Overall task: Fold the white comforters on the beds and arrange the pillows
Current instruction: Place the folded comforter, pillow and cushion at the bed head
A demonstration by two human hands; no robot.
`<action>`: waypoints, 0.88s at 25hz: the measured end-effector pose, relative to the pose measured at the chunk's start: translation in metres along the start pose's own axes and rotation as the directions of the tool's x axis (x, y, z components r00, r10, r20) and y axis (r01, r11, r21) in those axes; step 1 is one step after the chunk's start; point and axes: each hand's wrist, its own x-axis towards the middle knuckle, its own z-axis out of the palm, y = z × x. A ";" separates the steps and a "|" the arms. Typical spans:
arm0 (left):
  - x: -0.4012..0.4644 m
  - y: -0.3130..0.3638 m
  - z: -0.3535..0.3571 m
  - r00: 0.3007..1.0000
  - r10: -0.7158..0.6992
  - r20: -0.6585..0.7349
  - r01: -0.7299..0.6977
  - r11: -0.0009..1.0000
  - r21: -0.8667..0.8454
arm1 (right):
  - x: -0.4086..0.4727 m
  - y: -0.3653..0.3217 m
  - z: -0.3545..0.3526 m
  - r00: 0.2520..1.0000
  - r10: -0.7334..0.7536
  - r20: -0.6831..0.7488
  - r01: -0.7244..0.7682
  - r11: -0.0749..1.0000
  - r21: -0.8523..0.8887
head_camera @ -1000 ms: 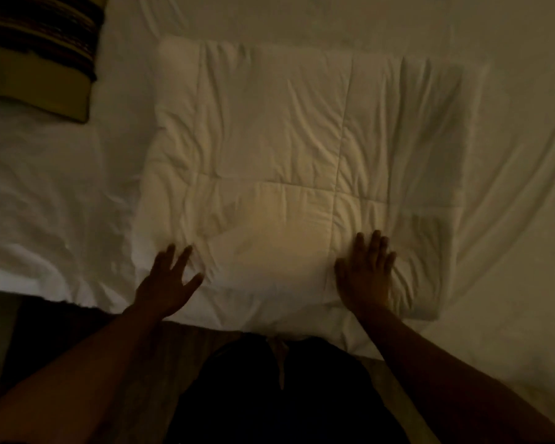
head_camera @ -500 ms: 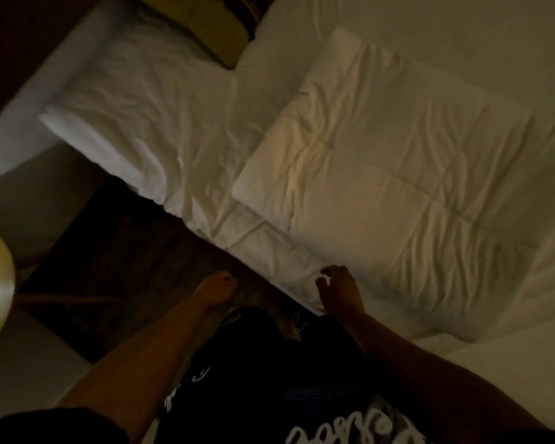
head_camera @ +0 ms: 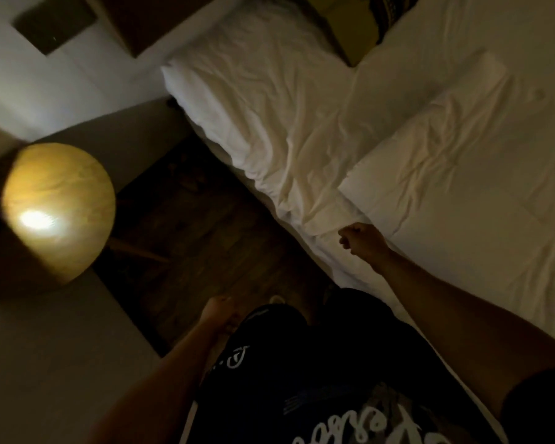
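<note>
The folded white comforter [head_camera: 481, 174] lies flat on the bed [head_camera: 314, 200], at the right of the view. My right hand [head_camera: 361, 240] hovers over the bed's near edge, just left of the comforter's corner, with its fingers curled into a fist and nothing in it. My left hand [head_camera: 220, 315] hangs low beside my thigh over the floor, dim and blurred, its fingers loosely curled and holding nothing. A yellow cushion with a dark striped band [head_camera: 369, 24] sits at the head of the bed, partly cut off by the frame's top.
A lit round lamp [head_camera: 58, 213] glows at the left on a pale surface. Dark wooden floor [head_camera: 186, 232] runs between the lamp and the bed. A wall with a dark panel [head_camera: 55, 24] is at the top left. Rumpled white sheet [head_camera: 263, 100] covers the bed's corner.
Both hands have lifted off the comforter and drawn back. The view has swung left, bringing the lamp and floor into sight, and my left hand has dropped to my side.
</note>
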 end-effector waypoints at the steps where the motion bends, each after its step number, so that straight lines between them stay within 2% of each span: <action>1: 0.007 0.009 -0.009 1.000 -0.004 0.020 0.005 0.999 -0.052 | 0.004 0.004 0.002 1.000 0.024 0.006 -0.024 1.000 -0.016; 4: 0.018 0.070 -0.040 0.996 0.067 0.054 -0.055 0.978 -0.200 | 0.009 0.021 0.008 0.987 0.141 0.074 -0.135 0.987 -0.086; 6: 0.020 0.126 -0.060 0.993 0.120 -0.002 -0.115 0.948 -0.296 | 0.008 0.027 0.012 0.993 0.098 0.062 -0.092 0.991 -0.095; 7: 0.020 0.158 -0.068 0.988 0.151 -0.027 -0.151 0.925 -0.349 | 0.014 0.032 0.016 0.991 0.131 0.033 -0.128 0.989 -0.074; 9: 0.019 0.220 -0.088 0.975 0.217 -0.051 -0.220 0.900 -0.376 | 0.025 0.037 0.020 0.974 0.183 0.135 -0.167 0.978 -0.122; 11: 0.019 0.284 -0.111 0.957 0.278 -0.078 -0.288 0.897 -0.335 | 0.034 0.034 0.017 0.965 0.245 0.094 -0.239 0.968 -0.072; 13: 0.023 0.339 -0.137 0.943 0.321 -0.087 -0.333 0.897 -0.291 | 0.049 0.008 0.009 0.944 0.319 0.090 -0.327 0.939 0.107; 14: 0.024 0.359 -0.148 0.939 0.332 -0.088 -0.343 0.903 -0.257 | 0.056 -0.002 0.010 0.939 0.311 0.149 -0.323 0.945 0.058; 15: 0.027 0.377 -0.158 0.938 0.337 -0.086 -0.348 0.913 -0.214 | 0.069 -0.013 0.012 0.929 0.298 0.221 -0.332 0.933 0.137; 16: 0.032 0.389 -0.165 0.937 0.340 -0.084 -0.350 0.922 -0.166 | 0.079 -0.024 0.009 0.947 0.253 0.197 -0.295 0.928 0.226; 17: 0.040 0.394 -0.171 0.940 0.334 -0.076 -0.340 0.934 -0.111 | 0.088 -0.038 0.011 0.928 0.310 0.206 -0.358 0.895 0.266; 18: 0.047 0.397 -0.177 0.945 0.320 -0.071 -0.324 0.945 -0.045 | 0.094 -0.062 0.009 0.936 0.330 0.122 -0.350 0.903 0.249; 19: 0.053 0.395 -0.182 0.952 0.299 -0.063 -0.300 0.954 -0.001 | 0.100 -0.086 0.007 0.923 0.365 0.124 -0.385 0.898 0.214; 20: 0.064 0.391 -0.188 0.957 0.286 -0.041 -0.285 0.958 0.026 | 0.109 -0.112 0.002 0.903 0.399 0.159 -0.428 0.864 0.263; 22: 0.084 0.383 -0.201 0.960 0.282 -0.006 -0.279 0.952 0.129 | 0.132 -0.168 -0.008 0.908 0.372 0.192 -0.418 0.826 0.379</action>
